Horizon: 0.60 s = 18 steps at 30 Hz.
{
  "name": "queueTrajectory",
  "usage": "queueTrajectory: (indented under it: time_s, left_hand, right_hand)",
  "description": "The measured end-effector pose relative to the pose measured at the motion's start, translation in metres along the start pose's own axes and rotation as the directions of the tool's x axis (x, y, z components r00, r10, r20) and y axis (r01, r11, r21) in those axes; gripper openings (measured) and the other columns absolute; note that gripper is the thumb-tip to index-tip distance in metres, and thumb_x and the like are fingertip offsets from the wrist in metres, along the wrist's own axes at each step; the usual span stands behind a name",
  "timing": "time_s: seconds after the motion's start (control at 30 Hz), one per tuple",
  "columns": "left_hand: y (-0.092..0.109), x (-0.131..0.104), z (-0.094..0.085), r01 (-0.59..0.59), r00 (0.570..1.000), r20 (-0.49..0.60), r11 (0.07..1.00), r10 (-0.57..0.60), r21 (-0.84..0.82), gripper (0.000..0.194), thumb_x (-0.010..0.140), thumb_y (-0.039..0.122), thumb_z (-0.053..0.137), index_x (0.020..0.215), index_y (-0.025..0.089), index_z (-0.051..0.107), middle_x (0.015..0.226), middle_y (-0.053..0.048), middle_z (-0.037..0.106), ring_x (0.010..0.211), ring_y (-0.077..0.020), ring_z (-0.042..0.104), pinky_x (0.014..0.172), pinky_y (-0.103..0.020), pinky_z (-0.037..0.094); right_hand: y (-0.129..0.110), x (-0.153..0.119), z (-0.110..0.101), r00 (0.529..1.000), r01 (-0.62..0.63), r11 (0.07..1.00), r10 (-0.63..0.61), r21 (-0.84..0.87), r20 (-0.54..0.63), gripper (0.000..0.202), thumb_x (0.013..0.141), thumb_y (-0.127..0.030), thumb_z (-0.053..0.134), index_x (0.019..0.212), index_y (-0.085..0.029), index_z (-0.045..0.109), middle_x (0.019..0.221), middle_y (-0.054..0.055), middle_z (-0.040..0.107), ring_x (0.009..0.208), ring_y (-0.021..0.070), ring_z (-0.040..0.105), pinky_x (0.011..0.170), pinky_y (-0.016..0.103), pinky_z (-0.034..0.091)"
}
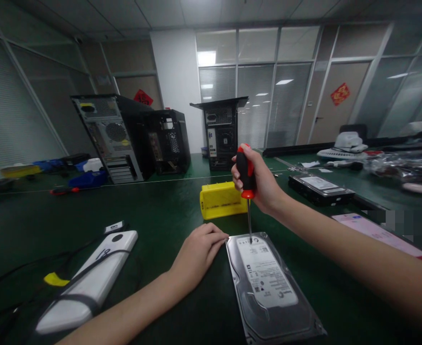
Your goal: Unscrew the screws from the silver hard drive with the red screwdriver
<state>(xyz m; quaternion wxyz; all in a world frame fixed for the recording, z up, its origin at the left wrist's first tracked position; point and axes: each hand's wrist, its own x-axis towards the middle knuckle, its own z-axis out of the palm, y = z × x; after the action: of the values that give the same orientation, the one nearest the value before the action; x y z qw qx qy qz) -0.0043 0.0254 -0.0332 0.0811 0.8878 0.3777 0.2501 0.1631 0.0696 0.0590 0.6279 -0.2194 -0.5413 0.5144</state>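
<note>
A hard drive (268, 316) with a white label lies flat on the green table. My right hand (263, 179) is wrapped round the handle of a red and black screwdriver (245, 175). Its shaft points straight down, and the tip meets the label near the drive's far end. My left hand (199, 247) rests on the table at the drive's far left corner, its fingers pressed together with the tips against that corner. Just beyond the drive sits a yellow plastic bin (220, 201), partly behind the screwdriver.
Black computer cases (131, 139) stand at the back. A white power bank (106, 268) with black cables lies at left. To the right are a second hard drive (320, 187), a phone (379, 235) and plastic bags (401, 160). Another screwdriver (65, 190) lies far left.
</note>
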Motion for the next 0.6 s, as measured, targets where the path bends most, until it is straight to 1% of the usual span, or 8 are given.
queueTrajectory:
  time_s: [0.1, 0.27, 0.37, 0.47, 0.53, 0.6]
  left_hand:
    - [0.0, 0.001, -0.001, 0.077, 0.997, -0.007, 0.985, -0.079, -0.154, 0.021, 0.09, 0.018, 0.048, 0.098, 0.021, 0.067, 0.094, -0.003, 0.062, 0.087, -0.0155, 0.058, 0.079, -0.029, 0.047]
    - [0.0, 0.002, -0.003, 0.16, 0.986, 0.014, 0.935, -0.165, -0.316, 0.02, 0.089, 0.02, 0.05, 0.095, 0.021, 0.069, 0.093, -0.003, 0.065, 0.088, -0.0161, 0.061, 0.08, -0.029, 0.047]
    - [-0.001, 0.004, -0.003, 0.19, 0.981, 0.027, 0.914, -0.193, -0.358, 0.019, 0.088, 0.019, 0.052, 0.094, 0.021, 0.07, 0.093, -0.003, 0.066, 0.088, -0.0162, 0.061, 0.081, -0.029, 0.047]
    - [-0.002, 0.004, -0.002, 0.203, 0.978, 0.035, 0.903, -0.205, -0.379, 0.019, 0.087, 0.02, 0.053, 0.092, 0.02, 0.071, 0.092, -0.004, 0.067, 0.088, -0.0164, 0.061, 0.081, -0.028, 0.046]
    - [-0.002, 0.004, -0.001, 0.214, 0.975, 0.032, 0.895, -0.219, -0.391, 0.019, 0.087, 0.021, 0.053, 0.092, 0.019, 0.071, 0.092, -0.004, 0.066, 0.088, -0.0166, 0.06, 0.081, -0.027, 0.045]
    - [-0.002, 0.004, 0.0, 0.215, 0.974, 0.028, 0.892, -0.223, -0.397, 0.02, 0.087, 0.021, 0.052, 0.094, 0.02, 0.071, 0.092, -0.005, 0.066, 0.088, -0.0169, 0.06, 0.08, -0.027, 0.045]
  right_hand:
    - [0.0, 0.001, 0.0, 1.0, 0.003, 1.0, -0.003, 0.008, -0.008, 0.037, 0.074, -0.057, 0.054, 0.08, -0.02, 0.049, 0.053, -0.006, 0.047, 0.038, 0.0058, 0.041, 0.036, 0.018, 0.03]
    - [-0.001, 0.002, 0.004, 1.0, 0.01, 0.998, -0.009, 0.066, -0.02, 0.043, 0.074, -0.063, 0.05, 0.079, -0.02, 0.05, 0.052, -0.006, 0.045, 0.037, 0.0054, 0.039, 0.035, 0.018, 0.03]
    - [0.001, 0.004, 0.01, 0.998, 0.04, 0.995, -0.036, 0.096, -0.045, 0.048, 0.072, -0.067, 0.049, 0.078, -0.02, 0.049, 0.048, -0.007, 0.043, 0.034, 0.0048, 0.036, 0.033, 0.018, 0.026]
    - [0.007, 0.007, 0.018, 0.991, 0.104, 0.989, -0.093, 0.107, -0.098, 0.048, 0.07, -0.068, 0.05, 0.074, -0.02, 0.047, 0.045, -0.008, 0.04, 0.032, 0.0043, 0.033, 0.031, 0.018, 0.023]
    - [0.012, 0.007, 0.022, 0.986, 0.126, 0.986, -0.112, 0.108, -0.125, 0.048, 0.07, -0.068, 0.049, 0.072, -0.021, 0.046, 0.044, -0.008, 0.039, 0.031, 0.0043, 0.033, 0.031, 0.017, 0.023]
    - [0.016, 0.007, 0.025, 0.985, 0.128, 0.986, -0.114, 0.106, -0.128, 0.047, 0.072, -0.068, 0.048, 0.071, -0.02, 0.046, 0.044, -0.007, 0.041, 0.032, 0.0045, 0.034, 0.031, 0.017, 0.024]
